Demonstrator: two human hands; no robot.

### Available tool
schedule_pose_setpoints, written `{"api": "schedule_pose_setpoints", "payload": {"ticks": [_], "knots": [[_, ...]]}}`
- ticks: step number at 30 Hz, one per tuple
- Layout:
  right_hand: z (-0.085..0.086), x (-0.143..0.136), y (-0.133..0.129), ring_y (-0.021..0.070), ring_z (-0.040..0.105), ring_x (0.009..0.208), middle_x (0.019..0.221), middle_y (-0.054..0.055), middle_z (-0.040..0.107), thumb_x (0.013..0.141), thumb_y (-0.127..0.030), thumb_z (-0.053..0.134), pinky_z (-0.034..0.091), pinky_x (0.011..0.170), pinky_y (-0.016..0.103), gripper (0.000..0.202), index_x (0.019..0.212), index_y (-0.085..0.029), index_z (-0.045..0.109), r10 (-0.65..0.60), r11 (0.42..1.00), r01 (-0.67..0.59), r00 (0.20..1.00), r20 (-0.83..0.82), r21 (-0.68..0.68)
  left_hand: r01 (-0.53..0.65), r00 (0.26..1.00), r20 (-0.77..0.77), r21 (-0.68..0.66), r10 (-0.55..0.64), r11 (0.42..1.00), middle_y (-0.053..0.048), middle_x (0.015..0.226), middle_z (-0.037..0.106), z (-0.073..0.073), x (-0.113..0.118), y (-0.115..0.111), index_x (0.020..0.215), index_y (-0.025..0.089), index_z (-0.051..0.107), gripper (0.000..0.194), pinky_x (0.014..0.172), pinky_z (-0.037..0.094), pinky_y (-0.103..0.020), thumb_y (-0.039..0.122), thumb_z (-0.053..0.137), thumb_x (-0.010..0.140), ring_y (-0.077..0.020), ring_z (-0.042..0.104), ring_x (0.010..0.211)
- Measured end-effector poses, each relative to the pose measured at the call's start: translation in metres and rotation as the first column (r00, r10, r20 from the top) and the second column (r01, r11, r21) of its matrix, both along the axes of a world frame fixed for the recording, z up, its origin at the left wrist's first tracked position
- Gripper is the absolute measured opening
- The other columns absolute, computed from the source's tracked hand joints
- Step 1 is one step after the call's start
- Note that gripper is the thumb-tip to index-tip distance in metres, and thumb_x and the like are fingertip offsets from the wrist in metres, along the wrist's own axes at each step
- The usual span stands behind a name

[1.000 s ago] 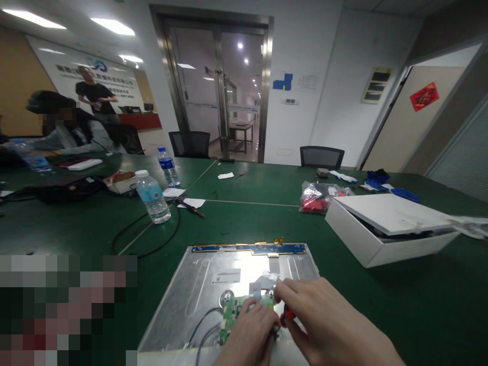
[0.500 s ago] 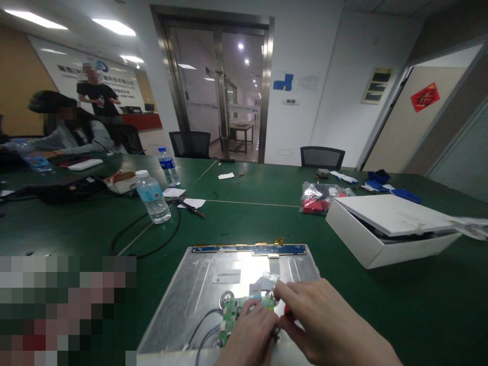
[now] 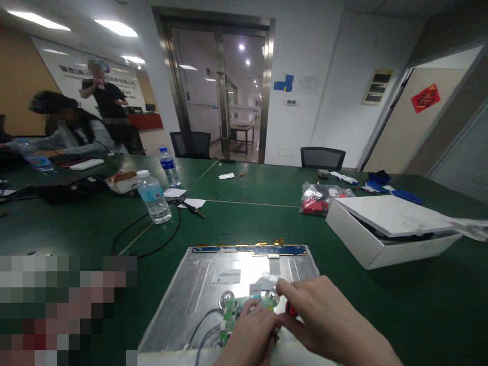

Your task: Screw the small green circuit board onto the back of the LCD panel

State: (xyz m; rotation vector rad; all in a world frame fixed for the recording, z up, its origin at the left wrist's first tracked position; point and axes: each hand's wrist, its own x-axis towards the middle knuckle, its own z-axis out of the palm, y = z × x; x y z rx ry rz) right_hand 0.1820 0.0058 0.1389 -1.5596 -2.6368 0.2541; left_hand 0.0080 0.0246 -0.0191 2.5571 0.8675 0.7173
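A flat metal display panel [image 3: 183, 300] lies on the table before me, with a narrow blue circuit strip [image 3: 236, 249] along its far edge. On its near half is a green circuit board [image 3: 230, 312], joined to a ribbon cable and dark wires [image 3: 202, 325]. My left hand [image 3: 253, 330] is closed over the board, its fingers bent onto it and the thumb hidden. Just right of it, my right hand [image 3: 316, 310] grips a red-handled tool [image 3: 291, 308]. The tool's tip is hidden behind my fingers, so its exact kind does not show.
To the right stands a white box [image 3: 366, 244] with its lid askew, behind it a plastic bag [image 3: 320, 198] with red items. Water bottles [image 3: 154, 198] and a black cable [image 3: 147, 254] are at left. Past them sits a person [image 3: 72, 127]; another person [image 3: 107, 101] stands behind.
My right hand has shifted slightly, and more of the red handle shows. My left hand stays on the board. The standing person has raised one hand toward the head.
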Motion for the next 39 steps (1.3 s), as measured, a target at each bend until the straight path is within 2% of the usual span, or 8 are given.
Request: {"api": "schedule_pose_setpoints", "payload": {"ticks": [6, 9, 12, 18, 22, 27, 33, 39], "knots": [[0.009, -0.001, -0.004, 0.0170, 0.061, 0.077, 0.094, 0.001, 0.066, 0.081, -0.022, 0.052, 0.029, 0.056, 0.027, 0.013, 0.095, -0.023, 0.050, 0.061, 0.997, -0.065, 0.994, -0.086, -0.039, -0.017, 1.000, 0.012, -0.024, 0.017, 1.000, -0.004, 0.085, 0.062, 0.003, 0.001, -0.002, 0.090, 0.021, 0.046, 0.025, 0.091, 0.038, -0.039, 0.007, 0.046, 0.070, -0.0221, 0.057, 0.085], [0.005, -0.002, -0.003, 0.0183, 0.061, 0.073, 0.090, 0.002, 0.066, 0.082, -0.021, 0.051, 0.028, 0.055, 0.028, 0.016, 0.098, -0.022, 0.050, 0.043, 0.999, -0.043, 0.998, -0.040, -0.002, 0.004, 1.000, 0.014, -0.046, -0.003, 0.999, -0.004, 0.087, 0.062, 0.004, 0.001, -0.002, 0.091, 0.021, 0.047, 0.026, 0.092, 0.037, -0.041, 0.007, 0.046, 0.070, -0.0226, 0.057, 0.087], [0.000, -0.002, -0.003, 0.0202, 0.062, 0.070, 0.084, 0.002, 0.067, 0.085, -0.028, 0.053, 0.027, 0.055, 0.029, 0.017, 0.101, -0.023, 0.050, 0.006, 1.000, -0.006, 1.000, 0.006, 0.011, 0.021, 0.999, 0.028, -0.051, -0.019, 0.998, -0.004, 0.091, 0.062, 0.007, -0.001, -0.002, 0.094, 0.021, 0.047, 0.028, 0.093, 0.036, -0.041, 0.006, 0.046, 0.070, -0.0226, 0.056, 0.089], [0.005, 0.002, -0.007, 0.0192, 0.060, 0.079, 0.095, 0.003, 0.065, 0.081, -0.022, 0.052, 0.030, 0.058, 0.028, 0.018, 0.099, -0.022, 0.049, 0.083, 0.996, -0.086, 0.991, -0.103, -0.024, 0.017, 1.000, 0.001, -0.088, -0.017, 0.996, -0.003, 0.090, 0.062, 0.019, 0.000, -0.005, 0.090, 0.021, 0.046, 0.026, 0.093, 0.035, -0.040, 0.003, 0.045, 0.072, -0.0217, 0.055, 0.089], [0.002, 0.001, -0.004, 0.0187, 0.060, 0.073, 0.088, 0.002, 0.066, 0.084, -0.023, 0.051, 0.025, 0.055, 0.029, 0.015, 0.099, -0.022, 0.048, 0.059, 0.998, -0.058, 0.997, -0.059, 0.006, 0.016, 1.000, -0.009, -0.098, -0.017, 0.995, -0.003, 0.094, 0.062, 0.024, 0.000, -0.007, 0.093, 0.021, 0.046, 0.026, 0.093, 0.035, -0.039, 0.003, 0.044, 0.074, -0.0215, 0.055, 0.091], [0.001, 0.002, -0.004, 0.0186, 0.060, 0.070, 0.081, 0.001, 0.065, 0.086, -0.029, 0.053, 0.024, 0.054, 0.029, 0.011, 0.093, -0.022, 0.048, 0.048, 0.999, -0.047, 0.998, -0.052, 0.024, 0.032, 0.999, 0.007, -0.080, -0.032, 0.996, -0.004, 0.094, 0.062, 0.024, -0.001, -0.007, 0.096, 0.021, 0.047, 0.027, 0.092, 0.035, -0.039, 0.003, 0.043, 0.076, -0.0214, 0.055, 0.091], [0.004, 0.004, -0.007, 0.0177, 0.059, 0.075, 0.089, 0.002, 0.064, 0.081, -0.018, 0.051, 0.026, 0.055, 0.028, 0.014, 0.094, -0.021, 0.047, 0.097, 0.995, -0.096, 0.992, -0.075, 0.010, 0.004, 1.000, -0.027, -0.065, -0.006, 0.998, -0.004, 0.088, 0.061, 0.024, 0.000, -0.007, 0.091, 0.020, 0.047, 0.021, 0.090, 0.036, -0.040, 0.005, 0.045, 0.077, -0.0219, 0.055, 0.087], [-0.002, 0.002, -0.003, 0.0181, 0.060, 0.067, 0.079, 0.001, 0.066, 0.087, -0.029, 0.054, 0.023, 0.053, 0.029, 0.013, 0.096, -0.021, 0.049, 0.045, 0.998, -0.043, 0.998, -0.033, 0.043, 0.022, 0.999, -0.026, -0.067, -0.023, 0.998, -0.004, 0.091, 0.061, 0.024, -0.001, -0.007, 0.093, 0.020, 0.048, 0.022, 0.093, 0.035, -0.040, 0.005, 0.045, 0.077, -0.0212, 0.055, 0.089]]}}
